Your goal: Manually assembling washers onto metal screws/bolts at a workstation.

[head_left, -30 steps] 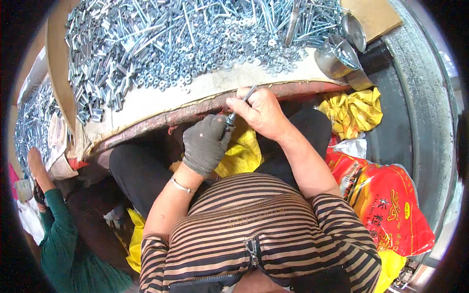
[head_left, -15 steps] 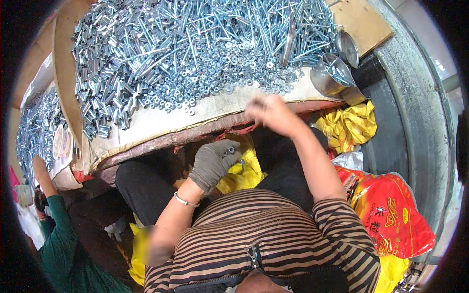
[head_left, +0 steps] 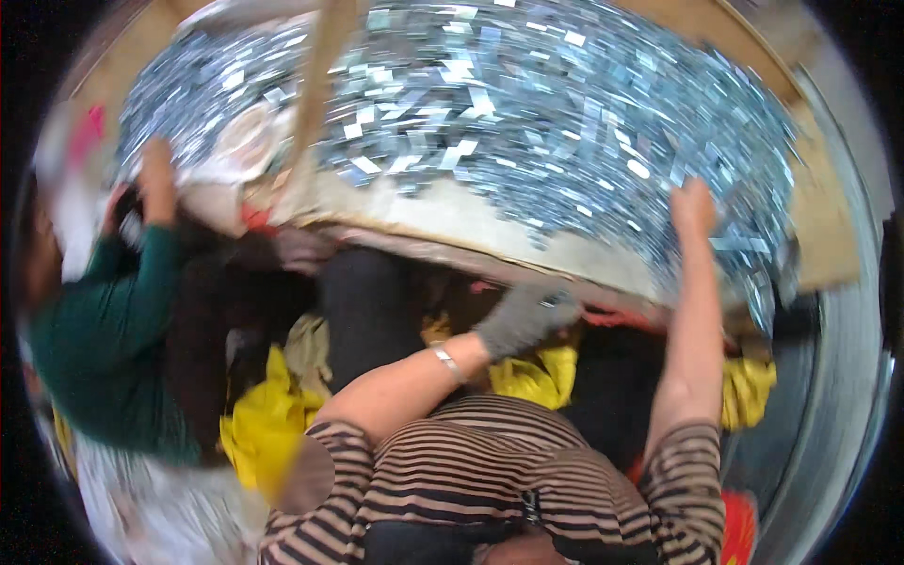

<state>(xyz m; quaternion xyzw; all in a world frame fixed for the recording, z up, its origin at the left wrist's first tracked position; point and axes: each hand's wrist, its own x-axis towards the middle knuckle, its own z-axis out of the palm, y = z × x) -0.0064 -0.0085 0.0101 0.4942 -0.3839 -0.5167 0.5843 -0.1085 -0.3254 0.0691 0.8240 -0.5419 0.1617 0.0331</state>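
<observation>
Motion blur smears a wide heap of shiny metal hardware [head_left: 490, 113] across the bench; single pieces are hard to make out. My left hand [head_left: 523, 320], in a grey knitted glove, is closed just below the bench's front edge. A small metal piece [head_left: 551, 301] glints at its fingers, its kind too blurred to tell. Below that hand, a yellow bag [head_left: 541, 375] lies between my knees. My bare right hand [head_left: 694, 202] reaches into the right part of the heap, its fingers blurred among the metal. A pale cloth [head_left: 405, 202] covers the bench's front strip.
A wooden divider [head_left: 318, 85] splits the bench. Left of it, a co-worker's hand [head_left: 158, 169] with a green sleeve is at another metal heap [head_left: 207, 94]. A wooden board [head_left: 829, 226] edges the right side. Yellow bags [head_left: 273, 405] and a red bag [head_left: 739, 523] lie low.
The view has swung, so the scene sits farther right and more of the co-worker shows. My right hand has gone from the bench's front edge into the heap. The left stays closed.
</observation>
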